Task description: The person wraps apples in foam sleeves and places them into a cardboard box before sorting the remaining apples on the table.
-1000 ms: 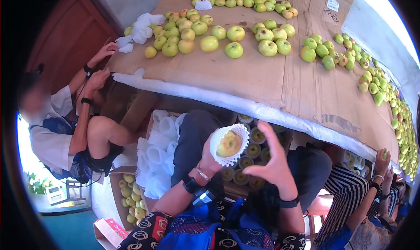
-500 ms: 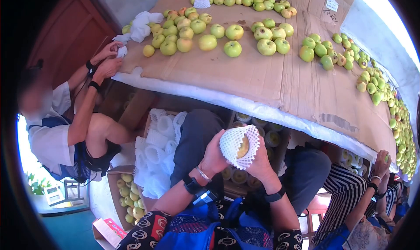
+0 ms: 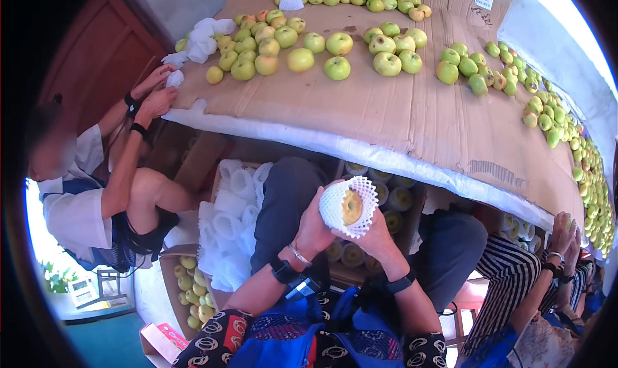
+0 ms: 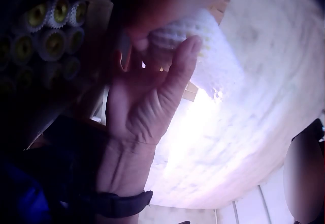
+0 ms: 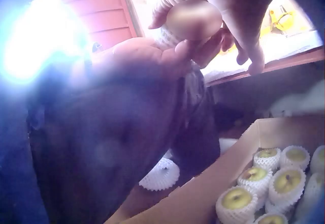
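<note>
A yellowish-green apple (image 3: 351, 206) sits inside a white foam net sleeve (image 3: 335, 204), its bare end showing at the sleeve's open mouth. My left hand (image 3: 314, 230) holds it from the left side. From the right and below, my right hand (image 3: 374, 240) grips the same sleeved apple, its fingers partly hidden behind the net. The two hands meet around the fruit, above my lap. In the left wrist view the foam net (image 4: 203, 41) is seen beside a raised thumb. The right wrist view shows the apple (image 5: 195, 19) blurred between both hands.
Under the table, a carton (image 5: 259, 132) holds several sleeved apples. Loose foam sleeves (image 3: 225, 233) lie to my left, above a box of apples (image 3: 193, 291). Bare apples spread over the cardboard-covered table (image 3: 360, 117). A person (image 3: 84, 175) at the left handles a foam sleeve (image 3: 175, 78).
My right hand, spread apart from the fruit a second ago, closed around the sleeved apple. Since half a second ago the apple's end has turned more into sight. The person at left took up a foam sleeve.
</note>
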{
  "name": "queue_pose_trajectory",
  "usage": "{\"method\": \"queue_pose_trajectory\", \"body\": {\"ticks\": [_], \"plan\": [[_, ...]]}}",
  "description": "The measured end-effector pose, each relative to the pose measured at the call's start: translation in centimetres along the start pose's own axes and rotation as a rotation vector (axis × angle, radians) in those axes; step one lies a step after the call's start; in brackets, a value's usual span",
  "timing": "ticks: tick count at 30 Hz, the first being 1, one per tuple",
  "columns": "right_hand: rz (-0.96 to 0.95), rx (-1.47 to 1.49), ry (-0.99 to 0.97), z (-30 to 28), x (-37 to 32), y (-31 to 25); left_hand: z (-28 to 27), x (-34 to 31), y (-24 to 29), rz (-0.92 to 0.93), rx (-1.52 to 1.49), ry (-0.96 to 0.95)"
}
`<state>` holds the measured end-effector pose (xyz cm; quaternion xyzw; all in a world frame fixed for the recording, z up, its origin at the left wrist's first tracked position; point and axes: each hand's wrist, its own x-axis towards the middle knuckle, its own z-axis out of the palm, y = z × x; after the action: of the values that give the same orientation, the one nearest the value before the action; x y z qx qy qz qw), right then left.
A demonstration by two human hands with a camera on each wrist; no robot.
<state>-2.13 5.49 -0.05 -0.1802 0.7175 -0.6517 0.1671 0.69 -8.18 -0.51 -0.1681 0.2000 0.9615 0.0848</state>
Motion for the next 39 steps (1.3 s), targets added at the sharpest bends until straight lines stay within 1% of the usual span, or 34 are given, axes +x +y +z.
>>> {"method": "queue_pose_trajectory", "body": {"ticks": [2,3,5,7,9,12,13,15,17,18,20,21,23,24,26,27,29,30,31,33,34,35,37,38,39], "plan": [[0.004,-0.104,-0.013,0.1,-0.1,0.6,0.5,-0.1,0.0,0.014,0.029,0.002],[0.004,-0.103,-0.014,0.0,-0.1,0.5,0.5,-0.1,0.1,0.033,0.060,0.007],[0.054,0.007,-0.019,-0.1,0.1,-0.1,0.4,-0.1,0.3,0.028,0.056,-0.012],[0.034,-0.023,-0.023,0.0,0.2,0.1,0.3,-0.1,0.4,0.014,0.049,-0.030],[0.021,-0.053,-0.018,-0.1,-0.1,0.5,0.4,-0.2,0.6,-0.025,-0.028,-0.038],[0.015,-0.011,-0.020,0.2,0.2,0.9,0.3,-0.1,0.5,-0.019,0.040,-0.031],[0.007,-0.041,-0.032,0.2,0.2,1.2,0.3,-0.2,0.6,-0.015,0.042,-0.030],[0.003,-0.074,-0.042,0.1,0.2,1.2,0.5,-0.3,0.5,0.005,0.085,0.036],[0.004,-0.171,-0.029,-0.1,0.0,0.6,0.7,-0.3,0.3,0.008,0.092,0.021],[0.004,-0.169,-0.027,-0.2,0.1,0.2,0.7,-0.3,0.4,0.018,0.104,0.008],[0.054,-0.145,-0.126,-0.4,0.3,-0.7,0.3,-0.1,0.2,0.027,0.115,0.010],[0.053,-0.143,-0.126,-0.5,0.3,-0.8,0.4,-0.1,0.2,0.037,0.119,0.009],[-0.028,0.069,-0.067,-1.1,0.0,-0.9,0.8,-0.2,0.3,0.035,0.092,0.011],[-0.023,0.068,-0.066,-1.6,-0.2,-1.1,1.0,-0.2,0.2,0.036,0.066,0.011],[-0.067,0.272,0.065,-2.5,-0.3,-1.7,0.5,0.0,0.0,0.043,0.064,0.009],[-0.071,0.275,0.063,-2.8,-0.4,-1.9,0.5,0.0,0.0,0.054,0.062,0.006],[-0.176,0.215,0.073,-3.4,-0.6,-2.3,0.6,-0.1,0.2,0.048,0.027,-0.006],[-0.221,0.252,0.103,-3.0,-0.8,-3.2,0.7,-0.1,0.2,0.038,-0.009,-0.019],[-0.220,0.252,0.104,-3.2,-0.9,-3.0,0.5,-0.1,0.0,0.038,-0.010,-0.019],[-0.256,0.092,0.185,-3.3,-1.0,-2.6,0.0,0.0,-0.2,0.085,0.130,-0.009],[-0.271,0.057,0.219,-3.0,-1.0,-3.3,-0.1,-0.1,-0.3,0.097,0.138,-0.002],[-0.271,0.059,0.217,-2.8,-0.8,-3.0,-0.2,-0.1,-0.2,0.098,0.139,0.000],[-0.229,-0.176,0.167,-2.4,-0.6,-2.6,-0.3,-0.1,-0.2,0.121,0.177,-0.037],[-0.182,-0.149,0.169,-2.2,-0.7,-2.7,-0.3,-0.1,-0.3,0.119,0.177,-0.037],[-0.182,-0.148,0.172,-2.1,-0.7,-2.4,-0.3,-0.1,-0.3,0.119,0.191,-0.019]]}}
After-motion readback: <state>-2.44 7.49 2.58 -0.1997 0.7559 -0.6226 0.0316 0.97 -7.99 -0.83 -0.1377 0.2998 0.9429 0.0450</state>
